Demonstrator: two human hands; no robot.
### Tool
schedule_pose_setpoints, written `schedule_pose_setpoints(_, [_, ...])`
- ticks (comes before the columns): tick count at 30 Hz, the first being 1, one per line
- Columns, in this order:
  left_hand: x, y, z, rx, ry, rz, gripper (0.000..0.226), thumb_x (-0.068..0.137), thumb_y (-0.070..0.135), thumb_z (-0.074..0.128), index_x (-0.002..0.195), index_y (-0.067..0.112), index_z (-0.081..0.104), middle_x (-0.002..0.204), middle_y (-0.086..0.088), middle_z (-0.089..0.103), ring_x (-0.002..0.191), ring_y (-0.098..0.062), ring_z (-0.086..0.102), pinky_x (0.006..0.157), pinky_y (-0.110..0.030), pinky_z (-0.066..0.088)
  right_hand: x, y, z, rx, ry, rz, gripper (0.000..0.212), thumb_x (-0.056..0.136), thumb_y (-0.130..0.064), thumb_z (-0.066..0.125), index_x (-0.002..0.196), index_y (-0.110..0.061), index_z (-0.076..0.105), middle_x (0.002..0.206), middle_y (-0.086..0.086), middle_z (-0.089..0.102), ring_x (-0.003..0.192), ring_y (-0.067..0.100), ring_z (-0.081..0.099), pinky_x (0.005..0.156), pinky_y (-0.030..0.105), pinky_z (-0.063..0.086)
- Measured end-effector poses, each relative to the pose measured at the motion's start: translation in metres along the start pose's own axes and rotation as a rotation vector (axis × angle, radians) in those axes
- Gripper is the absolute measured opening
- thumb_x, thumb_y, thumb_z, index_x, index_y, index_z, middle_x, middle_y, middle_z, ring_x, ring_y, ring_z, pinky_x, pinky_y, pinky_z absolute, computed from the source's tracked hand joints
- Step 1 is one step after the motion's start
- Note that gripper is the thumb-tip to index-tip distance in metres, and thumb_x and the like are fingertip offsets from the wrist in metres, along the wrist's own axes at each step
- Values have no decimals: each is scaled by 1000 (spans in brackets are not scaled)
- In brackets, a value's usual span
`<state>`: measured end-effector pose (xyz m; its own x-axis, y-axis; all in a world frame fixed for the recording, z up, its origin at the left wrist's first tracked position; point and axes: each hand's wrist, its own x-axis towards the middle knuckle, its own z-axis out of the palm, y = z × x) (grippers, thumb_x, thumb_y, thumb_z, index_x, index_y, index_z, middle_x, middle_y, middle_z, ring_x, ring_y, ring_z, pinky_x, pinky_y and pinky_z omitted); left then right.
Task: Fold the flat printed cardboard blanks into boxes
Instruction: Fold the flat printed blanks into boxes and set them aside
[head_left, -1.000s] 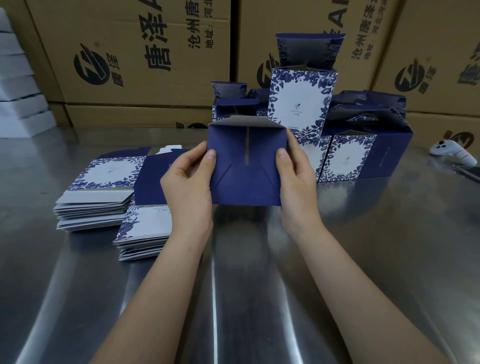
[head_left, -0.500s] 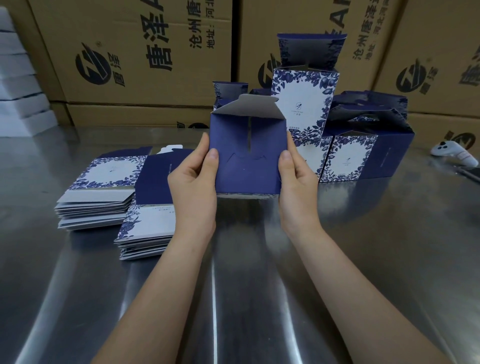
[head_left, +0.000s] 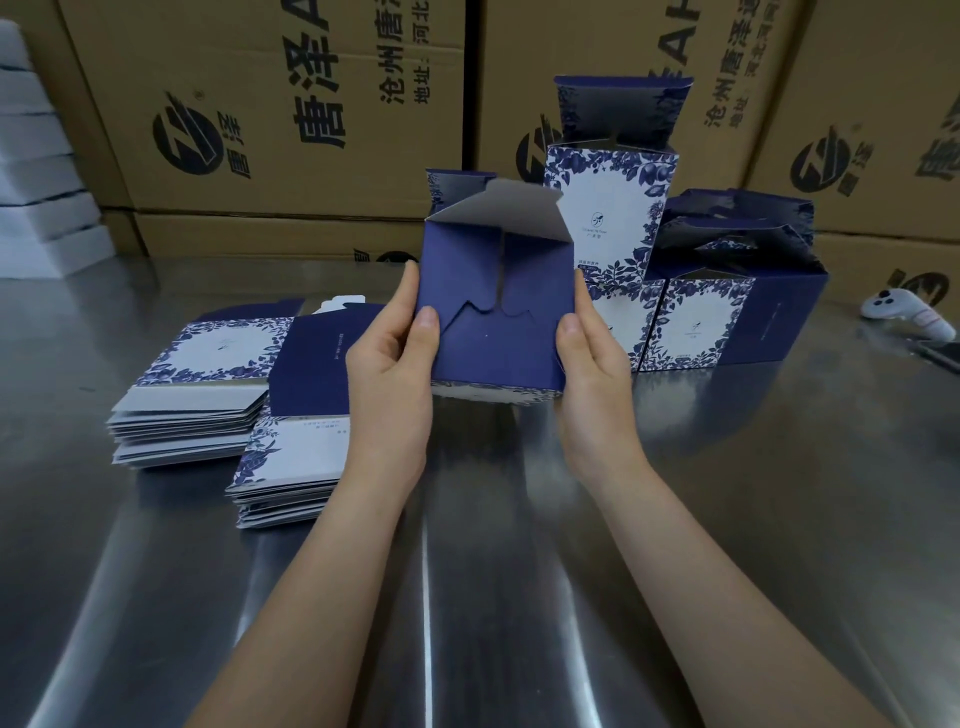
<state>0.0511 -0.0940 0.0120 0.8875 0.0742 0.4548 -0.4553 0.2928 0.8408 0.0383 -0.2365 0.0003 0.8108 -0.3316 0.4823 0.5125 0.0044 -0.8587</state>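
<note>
The box (head_left: 498, 322) hides most of the fingers of the left hand (head_left: 389, 374) and the right hand (head_left: 592, 374), which grip it from behind. It also covers the lower left of the tall box (head_left: 613, 208). The left hand masks part of the near stack (head_left: 291, 467). The top edge cuts off the cartons (head_left: 260, 104), and the right edge cuts off a dark object (head_left: 940, 356). The print on the box fronts is too small to read.

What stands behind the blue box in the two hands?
Behind the held box stand folded boxes with blue leaf print, stacked on the metal table. It covers part of them, so their number cannot be told.
</note>
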Motion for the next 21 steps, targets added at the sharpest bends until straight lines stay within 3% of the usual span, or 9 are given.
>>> schedule_pose_setpoints(4, [0, -2, 0, 45, 6, 12, 43, 103, 11, 48, 145, 15, 46, 137, 11, 58, 124, 1, 54, 108, -31, 45, 1, 1, -1, -25, 15, -13, 58, 93, -35, 43, 149, -22, 34, 150, -13, 42, 138, 3, 37, 118, 40, 29])
schedule_pose_setpoints(11, [0, -2, -2, 28, -25, 17, 45, 102, 9, 48, 146, 13, 44, 131, 19, 59, 119, 4, 57, 100, -20, 48, 1, -1, -2, 7, -25, -9, 58, 95, -31, 43, 151, -23, 32, 151, -11, 41, 139, 6, 38, 118, 41, 28])
schedule_pose_setpoints(17, [-2, 0, 1, 47, -11, 23, 45, 102, 5, 46, 146, 15, 46, 132, 13, 61, 120, 1, 57, 106, -29, 46, 0, -2, -2, -22, 6, -4, 59, 92, -28, 44, 150, -21, 33, 152, -11, 39, 141, 6, 34, 119, 42, 26])
schedule_pose_setpoints(21, [-5, 4, 5, 5, 2, 21, 44, 101, 5, 50, 143, 14, 48, 137, 5, 60, 121, -3, 58, 104, -31, 48, -1, -9, -3, 9, 5, -16, 50, 99, -15, 42, 148, -21, 37, 148, -10, 45, 137, 6, 41, 116, 41, 33])
